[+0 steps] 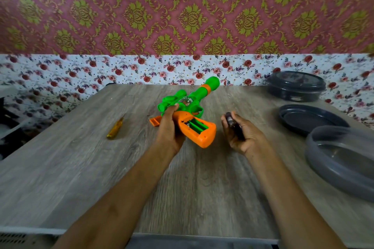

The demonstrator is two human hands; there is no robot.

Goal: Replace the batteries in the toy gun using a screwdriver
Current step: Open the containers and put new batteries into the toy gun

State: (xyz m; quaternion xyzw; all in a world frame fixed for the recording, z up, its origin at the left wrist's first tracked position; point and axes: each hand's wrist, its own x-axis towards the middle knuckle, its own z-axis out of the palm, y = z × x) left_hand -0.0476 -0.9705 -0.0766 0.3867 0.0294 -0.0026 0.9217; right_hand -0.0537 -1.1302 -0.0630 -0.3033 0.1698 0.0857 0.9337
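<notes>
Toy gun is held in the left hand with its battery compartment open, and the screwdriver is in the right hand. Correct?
Not quite. The head view shows the screwdriver lying on the table, left of the toy gun. The right hand holds small dark batteries. The left hand and open compartment are right.

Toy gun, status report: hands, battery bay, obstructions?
Left hand grips toy gun. Right hand holds dark batteries. Battery bay open; screwdriver lies aside. Nothing blocking.
</notes>
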